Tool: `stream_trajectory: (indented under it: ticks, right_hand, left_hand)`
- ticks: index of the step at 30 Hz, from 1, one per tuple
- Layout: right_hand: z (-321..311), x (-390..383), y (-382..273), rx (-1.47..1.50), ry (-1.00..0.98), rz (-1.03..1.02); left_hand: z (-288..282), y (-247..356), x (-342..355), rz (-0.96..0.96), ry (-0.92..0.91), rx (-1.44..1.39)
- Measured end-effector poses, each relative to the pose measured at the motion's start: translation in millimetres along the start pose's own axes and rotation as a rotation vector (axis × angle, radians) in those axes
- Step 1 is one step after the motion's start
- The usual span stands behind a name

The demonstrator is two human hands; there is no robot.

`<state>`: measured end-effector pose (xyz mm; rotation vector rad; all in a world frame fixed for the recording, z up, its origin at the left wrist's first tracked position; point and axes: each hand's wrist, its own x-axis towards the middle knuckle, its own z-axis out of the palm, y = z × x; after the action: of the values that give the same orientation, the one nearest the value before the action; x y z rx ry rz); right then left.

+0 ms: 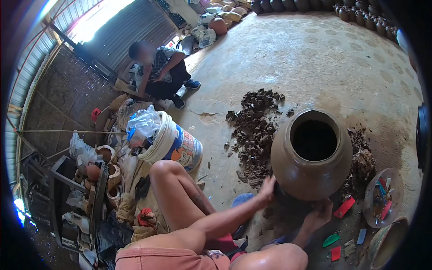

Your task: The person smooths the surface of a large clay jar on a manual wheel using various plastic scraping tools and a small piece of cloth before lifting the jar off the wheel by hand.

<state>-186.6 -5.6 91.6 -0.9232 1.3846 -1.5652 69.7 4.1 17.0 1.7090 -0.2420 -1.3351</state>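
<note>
A large wet-looking brown clay pot (308,175) with a dark wide mouth stands on a dark base in front of me. My left hand (267,191) is at its lower left side, fingers curled and partly out of sight. My right hand (320,213) is under the pot's lower front, fingers bent around something I cannot make out. To the right lie a red scraper (343,207), a green piece (330,240) and a shallow dish (391,207) of small coloured tools. Dark clay scraps (254,135) are spread left of and behind the pot.
A white bucket (184,148) with plastic bags stands left of my bent leg. Another person (162,76) squats at the upper left. Clutter, broken pots and a dark frame (63,193) fill the left side. Rows of dark pots (288,4) line the back. A basin (384,243) sits bottom right.
</note>
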Motion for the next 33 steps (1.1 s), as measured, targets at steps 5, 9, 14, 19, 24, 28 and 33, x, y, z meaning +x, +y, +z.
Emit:
stream_trajectory:
  ticks: [5, 9, 14, 19, 24, 28, 33]
  right_hand:
    - [-17, 21, 23, -0.134, 0.067, -0.090]
    - [-34, 28, 51, 0.181, 0.079, -0.049]
    - [31, 2, 63, 0.289, 0.089, -0.147]
    - [-14, 22, 90, 0.138, 0.111, -0.156]
    - [7, 20, 50, 0.094, 0.145, -0.231]
    - [6, 15, 54, 0.014, 0.108, 0.009]
    - [7, 24, 38, -0.060, 0.151, -0.028]
  left_hand:
    - [77, -29, -32, -0.142, 0.103, 0.257]
    - [111, -73, -92, -0.470, -0.353, 0.071]
    - [-51, 15, 48, 0.327, -0.436, 0.131]
    - [86, -59, -53, -0.059, -0.054, -0.027]
    - [48, 5, -62, -0.447, -0.427, 0.028]
    - [53, 20, 1, 0.021, -0.285, 0.121]
    - [60, -44, -85, -0.398, -0.395, 0.102]
